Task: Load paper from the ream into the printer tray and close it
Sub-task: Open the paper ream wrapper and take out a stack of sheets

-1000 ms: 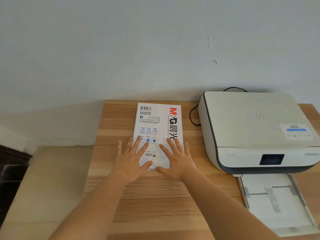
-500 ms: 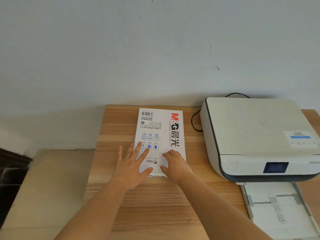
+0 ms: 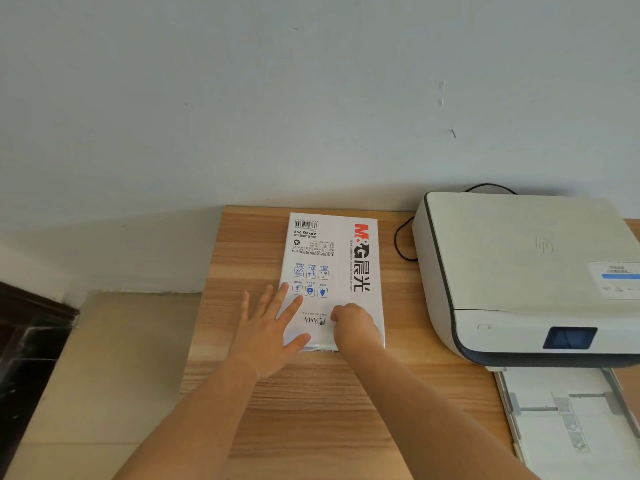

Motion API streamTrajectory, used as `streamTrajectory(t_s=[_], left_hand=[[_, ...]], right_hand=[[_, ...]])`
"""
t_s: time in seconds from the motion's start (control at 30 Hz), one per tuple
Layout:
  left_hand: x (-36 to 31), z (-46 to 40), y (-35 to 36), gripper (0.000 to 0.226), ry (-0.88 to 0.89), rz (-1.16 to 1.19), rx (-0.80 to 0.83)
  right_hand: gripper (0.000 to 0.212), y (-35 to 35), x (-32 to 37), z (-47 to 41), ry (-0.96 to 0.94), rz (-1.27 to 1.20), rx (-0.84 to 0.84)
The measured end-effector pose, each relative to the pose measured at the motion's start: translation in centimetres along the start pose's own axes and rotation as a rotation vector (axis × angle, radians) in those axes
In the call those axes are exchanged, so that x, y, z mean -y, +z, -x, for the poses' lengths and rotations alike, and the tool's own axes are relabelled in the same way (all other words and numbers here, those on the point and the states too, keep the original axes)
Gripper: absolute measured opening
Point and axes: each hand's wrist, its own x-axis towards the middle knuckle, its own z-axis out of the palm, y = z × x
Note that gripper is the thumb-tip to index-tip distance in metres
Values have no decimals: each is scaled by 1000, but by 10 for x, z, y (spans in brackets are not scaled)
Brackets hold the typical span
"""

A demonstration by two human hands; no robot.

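Two bare hands rest on a white ream of paper (image 3: 332, 271) that lies flat on the wooden table (image 3: 311, 410), its far end close to the wall (image 3: 277, 98). The left hand (image 3: 268, 336) lies open, palm down with the fingers spread, over the ream's near left corner and partly on the table beside it. The right hand (image 3: 355, 327) sits on the near right part of the wrapper with its fingers curled under; whether they pinch the wrapper or only press on it cannot be told. A white printer (image 3: 519, 271) stands to the right of the ream, a strip of bare table between them, and a black cable (image 3: 401, 240) loops behind it. The printer's paper tray (image 3: 561, 427) is pulled out toward the person at the lower right, with its guides showing and no stack of sheets in it
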Motion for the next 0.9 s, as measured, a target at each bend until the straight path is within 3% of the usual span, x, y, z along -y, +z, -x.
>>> streamTrajectory(t_s=[0.37, 0.9], left_hand=[[5, 4, -1, 81, -14, 8, 16], [0, -1, 0, 86, -27, 8, 16]], right_hand=[[33, 6, 0, -1, -15, -33, -21], [22, 29, -18, 32, -304, -88, -193]])
